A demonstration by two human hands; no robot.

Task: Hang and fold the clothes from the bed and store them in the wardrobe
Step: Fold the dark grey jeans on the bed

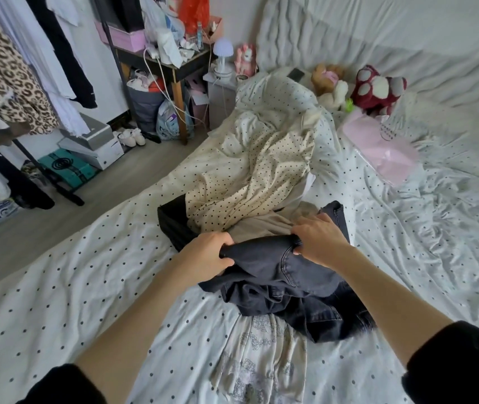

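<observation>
Left hand (210,253): forearm bare, black sleeve pushed up, fingers curled, gripping dark denim jeans (279,275). Right hand (318,240): likewise extended, gripping the same waistband edge.

The jeans (285,275) were dark grey-black. Behind the jeans lay a cream garment (250,176) with black dots. The bed sheet (72,287) beneath the jeans was white with dark dots. Far left of the jeans hung a leopard-print garment (2,68). Beyond the jeans to the right lay a pink bag (378,147).
</observation>
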